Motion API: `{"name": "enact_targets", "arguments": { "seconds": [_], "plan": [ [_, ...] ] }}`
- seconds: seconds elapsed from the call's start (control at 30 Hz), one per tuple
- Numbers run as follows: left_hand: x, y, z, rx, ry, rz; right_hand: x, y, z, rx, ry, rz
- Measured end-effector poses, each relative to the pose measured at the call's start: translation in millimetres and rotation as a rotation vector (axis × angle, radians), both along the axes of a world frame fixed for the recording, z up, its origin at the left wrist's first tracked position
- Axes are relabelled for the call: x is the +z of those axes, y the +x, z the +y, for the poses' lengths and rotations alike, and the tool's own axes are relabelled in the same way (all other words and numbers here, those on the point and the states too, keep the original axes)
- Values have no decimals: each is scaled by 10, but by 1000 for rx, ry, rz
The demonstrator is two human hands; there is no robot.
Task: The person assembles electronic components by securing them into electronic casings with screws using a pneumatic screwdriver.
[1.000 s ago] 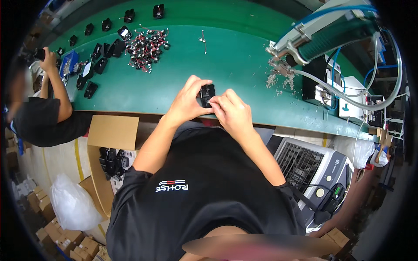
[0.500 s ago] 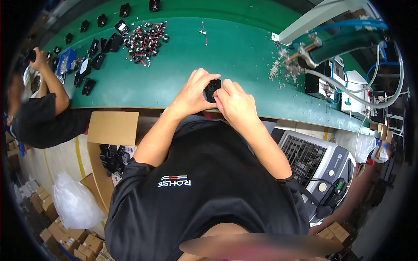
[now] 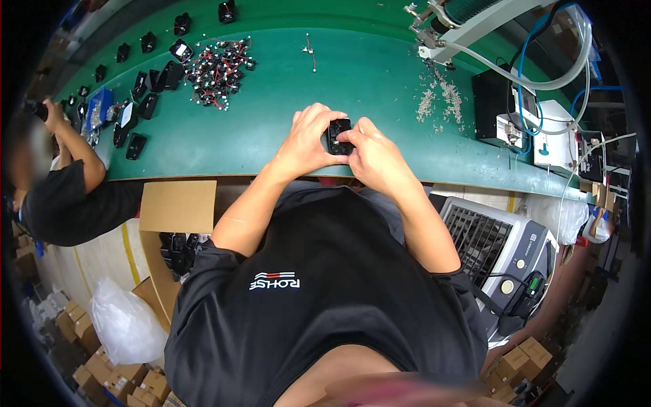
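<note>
Just past the front edge of the green table, my left hand (image 3: 308, 146) is closed around the left side of a small black plastic housing (image 3: 337, 127). Its hollow side faces up. My right hand (image 3: 374, 154) grips the right side with bent fingers, and one fingertip presses into the hollow. A tiny pale-green spot shows by that fingertip, too small to name. My fingers cover much of the housing's right side. Further off lies a heap of small parts with red and black wires (image 3: 215, 71). A single wired piece (image 3: 310, 53) lies apart from it.
Black housings (image 3: 148, 105) and a blue bin (image 3: 100, 107) stand at the left, near a co-worker (image 3: 64, 197). Small pale pieces (image 3: 441, 98) are scattered at the right, below a metal arm with hoses (image 3: 488, 30). An open carton (image 3: 178, 205) and an air cooler (image 3: 478, 237) flank me.
My right fingers have shifted from the housing's edge into its hollow. My view has turned slightly, so the metal arm appears higher up. My left hand keeps its hold.
</note>
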State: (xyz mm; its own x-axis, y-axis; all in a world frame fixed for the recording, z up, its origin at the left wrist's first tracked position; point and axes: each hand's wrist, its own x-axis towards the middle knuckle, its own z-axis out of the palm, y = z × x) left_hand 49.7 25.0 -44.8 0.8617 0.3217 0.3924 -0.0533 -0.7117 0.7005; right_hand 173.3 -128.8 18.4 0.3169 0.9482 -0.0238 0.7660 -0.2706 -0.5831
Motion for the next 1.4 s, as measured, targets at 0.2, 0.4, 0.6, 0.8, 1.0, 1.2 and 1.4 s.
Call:
{"name": "enact_targets", "arguments": {
  "seconds": [0.2,0.4,0.6,0.8,1.0,1.2,1.4],
  "plan": [
    [45,-16,-27,62,-43,-26,704,258,-24,-156,483,-189],
    [54,16,-23,16,36,-40,1422,920,439,-519,1029,-460],
    [34,-17,-44,51,60,-12,1616,843,493,-209,1228,585],
    [7,-2,-28,74,50,-22,1316,413,363,-256,1048,542],
    [47,12,-40,94,31,-74,901,83,425,-188,996,796],
    [77,16,-48,98,5,-77,756,48,466,-157,996,811],
    [72,15,-55,106,12,-48,747,80,488,-179,1011,807]
  ]
}}
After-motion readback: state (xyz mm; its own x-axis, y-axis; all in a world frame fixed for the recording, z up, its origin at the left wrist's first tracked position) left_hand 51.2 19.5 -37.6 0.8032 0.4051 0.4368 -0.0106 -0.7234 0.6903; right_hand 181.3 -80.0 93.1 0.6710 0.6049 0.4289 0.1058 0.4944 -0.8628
